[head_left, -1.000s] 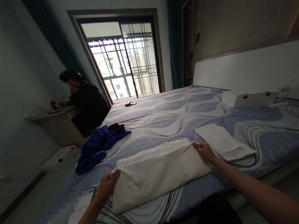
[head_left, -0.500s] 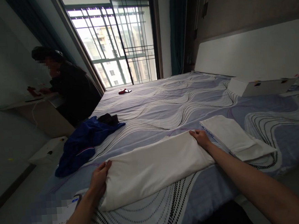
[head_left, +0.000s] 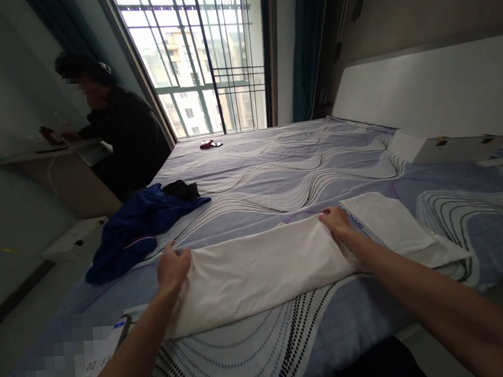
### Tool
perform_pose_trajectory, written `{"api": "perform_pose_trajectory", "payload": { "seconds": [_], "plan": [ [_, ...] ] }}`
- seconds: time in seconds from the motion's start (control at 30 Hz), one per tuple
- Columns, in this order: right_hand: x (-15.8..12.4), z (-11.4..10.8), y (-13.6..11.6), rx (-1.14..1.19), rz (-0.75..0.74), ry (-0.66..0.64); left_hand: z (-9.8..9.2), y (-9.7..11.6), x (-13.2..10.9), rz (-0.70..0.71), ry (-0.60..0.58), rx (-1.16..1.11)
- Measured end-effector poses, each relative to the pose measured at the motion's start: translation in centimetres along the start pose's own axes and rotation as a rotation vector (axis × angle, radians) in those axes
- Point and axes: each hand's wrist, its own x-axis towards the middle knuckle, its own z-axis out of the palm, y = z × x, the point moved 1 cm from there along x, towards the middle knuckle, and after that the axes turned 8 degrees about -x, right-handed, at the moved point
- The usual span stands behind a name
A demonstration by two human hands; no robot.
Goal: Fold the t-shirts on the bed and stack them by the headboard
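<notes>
A long white folded cloth (head_left: pixel 257 271) lies across the near part of the bed (head_left: pixel 302 168). My left hand (head_left: pixel 173 268) grips its left end, fingers closed over the fabric. My right hand (head_left: pixel 335 221) pinches the far right corner of the same cloth. Just right of my right hand lies a second white cloth (head_left: pixel 392 227), folded flat.
A blue garment (head_left: pixel 137 225) with a dark item beside it lies bunched at the bed's left edge. A white box (head_left: pixel 442 147) sits by the headboard. A small red object (head_left: pixel 207 144) lies near the window. A person (head_left: pixel 119 137) sits at a desk (head_left: pixel 56 167) on the left.
Both hands have moved away from me across the bed, carrying the cloth's edge, so the cloth looks narrower. The camera has shifted slightly.
</notes>
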Motion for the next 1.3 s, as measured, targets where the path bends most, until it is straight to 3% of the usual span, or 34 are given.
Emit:
{"api": "perform_pose_trajectory", "payload": {
  "seconds": [0.07, 0.13, 0.2, 0.3, 0.37, 0.53, 0.67, 0.87, 0.97, 1.13, 1.3],
  "plan": [
    [-3.3, 1.3, -3.8, -0.062, -0.126, 0.043, 2.0, 1.7, -3.1, 0.347, 0.008, 0.177],
    [-8.2, 4.2, -7.7, -0.237, -0.467, -0.011, 5.0, 2.5, -6.6, 0.643, -0.203, 0.281],
    [-13.1, 7.5, -10.3, -0.343, -0.65, -0.17, 7.6, 2.1, -9.2, 0.735, -0.398, 0.389],
    [-16.5, 10.3, -10.7, -0.412, -0.657, -0.268, 8.5, 0.3, -9.5, 0.651, -0.456, 0.539],
    [-15.6, 10.0, -9.3, -0.459, -0.596, -0.26, 7.2, -1.0, -7.9, 0.563, -0.417, 0.607],
    [-9.6, 6.1, -4.1, -0.591, -0.393, -0.221, 2.8, -2.8, -4.1, 0.443, -0.365, 0.719],
    [-7.3, 4.2, -1.2, -0.653, -0.262, -0.188, 1.7, -3.1, -3.8, 0.331, -0.375, 0.747],
    [-7.4, 2.3, 2.6, -0.659, -0.136, -0.154, -0.2, -4.7, -4.6, 0.234, -0.295, 0.701],
    [-8.2, 1.1, 5.2, -0.667, -0.137, -0.144, -2.2, -7.1, -5.3, 0.295, -0.271, 0.575],
    [-10.6, -1.6, 8.7, -0.556, -0.281, -0.183, -5.6, -11.0, -8.3, 0.556, -0.213, 0.221],
    [-13.4, -3.4, 9.3, -0.458, -0.545, -0.221, -6.5, -10.7, -11.8, 0.784, -0.257, 0.255]
  ]
}}
